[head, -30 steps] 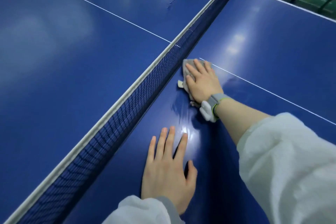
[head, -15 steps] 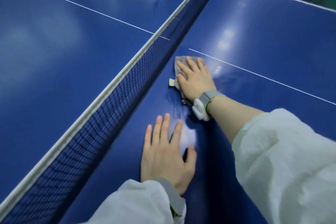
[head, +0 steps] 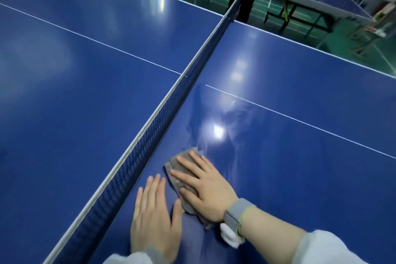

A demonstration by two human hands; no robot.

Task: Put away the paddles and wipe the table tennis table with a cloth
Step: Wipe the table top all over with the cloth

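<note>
Your right hand presses the cloth flat-fingered on the counter, lower centre; your left hand rests flat beside it, grip released.

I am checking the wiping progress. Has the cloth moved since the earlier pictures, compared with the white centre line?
Yes. The cloth under the right hand has come back along the net, away from the white centre line it touched before, beside the left hand.
</note>
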